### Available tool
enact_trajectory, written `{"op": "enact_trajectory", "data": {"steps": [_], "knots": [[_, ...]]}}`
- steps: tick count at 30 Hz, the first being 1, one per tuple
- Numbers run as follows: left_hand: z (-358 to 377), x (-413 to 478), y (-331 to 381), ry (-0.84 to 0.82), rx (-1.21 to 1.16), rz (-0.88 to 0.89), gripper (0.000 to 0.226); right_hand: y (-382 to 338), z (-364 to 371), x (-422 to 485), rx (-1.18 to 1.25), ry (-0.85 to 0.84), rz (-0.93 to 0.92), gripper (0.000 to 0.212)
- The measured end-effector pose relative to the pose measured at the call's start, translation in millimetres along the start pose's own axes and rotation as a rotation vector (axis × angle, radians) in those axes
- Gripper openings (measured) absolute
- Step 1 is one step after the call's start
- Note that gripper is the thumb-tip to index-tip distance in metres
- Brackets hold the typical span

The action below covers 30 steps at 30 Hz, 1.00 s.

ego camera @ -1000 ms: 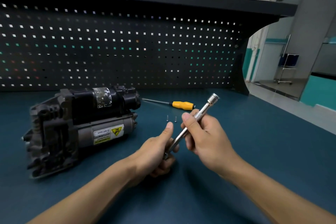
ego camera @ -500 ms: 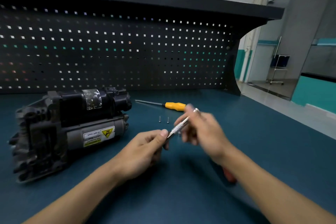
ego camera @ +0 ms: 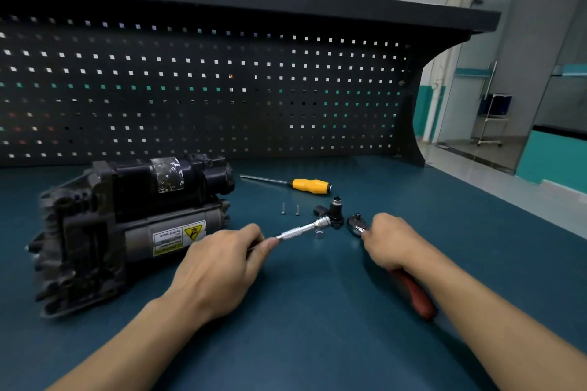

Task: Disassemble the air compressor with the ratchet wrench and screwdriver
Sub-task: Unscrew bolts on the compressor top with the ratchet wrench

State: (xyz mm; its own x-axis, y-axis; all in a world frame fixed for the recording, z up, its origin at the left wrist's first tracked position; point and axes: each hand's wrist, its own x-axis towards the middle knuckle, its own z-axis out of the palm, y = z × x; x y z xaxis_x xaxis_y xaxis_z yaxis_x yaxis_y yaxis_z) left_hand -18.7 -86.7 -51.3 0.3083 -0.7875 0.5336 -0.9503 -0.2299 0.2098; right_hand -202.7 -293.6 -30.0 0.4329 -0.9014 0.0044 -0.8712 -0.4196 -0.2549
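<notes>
Knurled steel sits in your left grip: thumb and fingers pinch the near end of the extension bar, and its far end points toward two o'clock, low over the worktop. Your right grip is clenched round the ratchet wrench at the top of its red handle. The wrench head pokes out toward eleven o'clock, near the bar's tip but apart from it. With the two ends facing each other like this, you look ready to mate the bar to the ratchet head, though that is a judgement.

The air compressor lies at nine o'clock from your hands, on the worktop, its yellow warning label turned toward you. Neither hand touches it. It is close enough to reach once the tool is made up.

At twelve o'clock the screwdriver lies flat, its yellow handle to the right and its shaft pointing at the compressor, laid by within reach. Between it and the bar stand two small screws, side by side. A small black part sits just beyond the bar's tip. These pieces seem parked together, away from the compressor, where they won't be knocked or lost. Watch the bar's tip, which is very near that black part.
</notes>
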Motion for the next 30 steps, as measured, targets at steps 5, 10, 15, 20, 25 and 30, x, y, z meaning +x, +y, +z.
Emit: {"op": "enact_trajectory", "data": {"steps": [5, 10, 15, 20, 25, 30], "knots": [[2.3, -0.6, -4.6, -0.012, 0.024, -0.047, 0.055, -1.7, -1.9, -5.4, -0.042, -0.014, -0.001, 0.026], [3.4, 0.1, -6.4, 0.01, 0.017, -0.067, 0.053, 0.0, -2.7, -7.9, 0.554, 0.048, -0.029, 0.019], [1.9, 1.7, -8.1, 0.054, -0.004, -0.084, 0.052, -10.7, -18.5, -22.4, 1.29, -0.179, -0.015, 0.024], [1.7, 1.3, -8.3, 0.068, -0.018, -0.112, 0.052, -22.2, -16.8, -39.8, 1.15, -0.102, -0.249, 0.027], [2.3, 2.0, -8.3, 0.087, -0.052, -0.122, 0.048, -31.4, -16.2, -50.4, 1.212, -0.106, -0.334, 0.028], [2.2, 1.3, -6.9, 0.109, -0.08, -0.132, 0.056, -30.8, -15.4, -50.8, 1.264, -0.169, -0.35, 0.025]]}}
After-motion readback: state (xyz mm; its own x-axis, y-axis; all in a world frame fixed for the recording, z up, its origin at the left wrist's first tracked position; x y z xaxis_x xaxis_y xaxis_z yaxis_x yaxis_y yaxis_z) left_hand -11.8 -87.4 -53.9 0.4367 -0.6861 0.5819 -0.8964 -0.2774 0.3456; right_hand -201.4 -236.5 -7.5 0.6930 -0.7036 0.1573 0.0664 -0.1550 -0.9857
